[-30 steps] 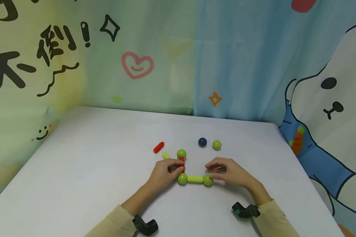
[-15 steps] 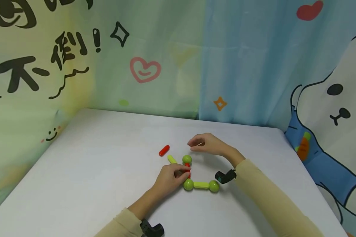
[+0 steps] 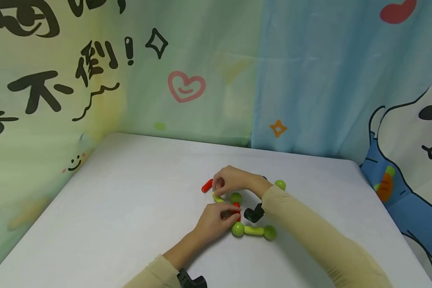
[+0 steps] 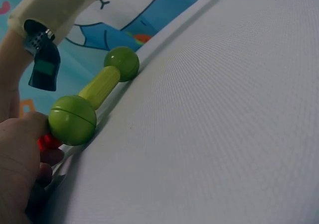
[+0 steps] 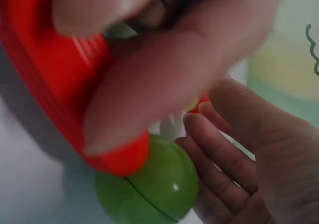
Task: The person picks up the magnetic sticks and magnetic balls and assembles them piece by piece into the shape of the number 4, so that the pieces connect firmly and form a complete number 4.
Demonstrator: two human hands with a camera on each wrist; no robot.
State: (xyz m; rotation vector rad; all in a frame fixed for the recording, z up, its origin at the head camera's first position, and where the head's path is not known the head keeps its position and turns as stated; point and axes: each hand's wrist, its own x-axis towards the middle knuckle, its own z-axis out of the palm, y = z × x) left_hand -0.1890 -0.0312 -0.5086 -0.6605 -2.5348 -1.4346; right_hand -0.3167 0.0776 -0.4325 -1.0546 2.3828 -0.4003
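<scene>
My left hand (image 3: 214,222) pinches a red rod (image 5: 45,69) between two green balls, one far (image 3: 236,197) and one near (image 3: 238,229). From the near ball a yellow-green rod (image 3: 254,231) runs right to another green ball (image 3: 270,232), making an L shape on the table. My right hand (image 3: 234,179) reaches over to the far left of this shape. Its fingertips are at a loose yellow-green rod (image 3: 217,198), partly covered by them; whether they grip it is unclear. In the right wrist view, left-hand fingers on the red rod fill the foreground, blurred.
A loose red rod (image 3: 207,186) lies just left of my right fingertips. Beyond my right forearm sit a green ball (image 3: 280,184) and a mostly hidden dark ball (image 3: 264,177). A printed curtain (image 3: 216,80) hangs behind the white table (image 3: 137,192).
My right hand has left the right-hand green ball and swung across, up and left, to the loose yellow-green rod. The left hand keeps its hold. The head view has shifted slightly.
</scene>
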